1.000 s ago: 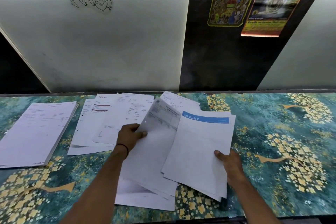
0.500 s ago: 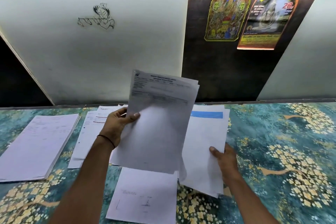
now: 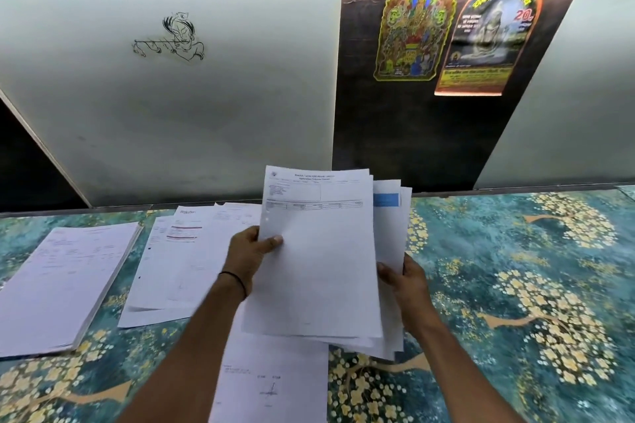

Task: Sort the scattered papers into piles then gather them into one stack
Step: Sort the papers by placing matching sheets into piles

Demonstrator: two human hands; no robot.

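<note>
Head camera shows the fanned sheaf of white printed papers (image 3: 319,261) held above the teal floral tablecloth (image 3: 515,285), long axis pointing away from the person, left hand (image 3: 249,251) pinching its left edge, right hand (image 3: 405,282) gripping its lower right edge. The thick white paper stack (image 3: 65,282) and the loose spread of white sheets (image 3: 178,257) both lie leftward, nearer the left hand.

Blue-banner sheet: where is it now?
Head view, right of centre: the blue-banner sheet sits behind the front form in the bundle held over the table by left hand and right hand.
</note>
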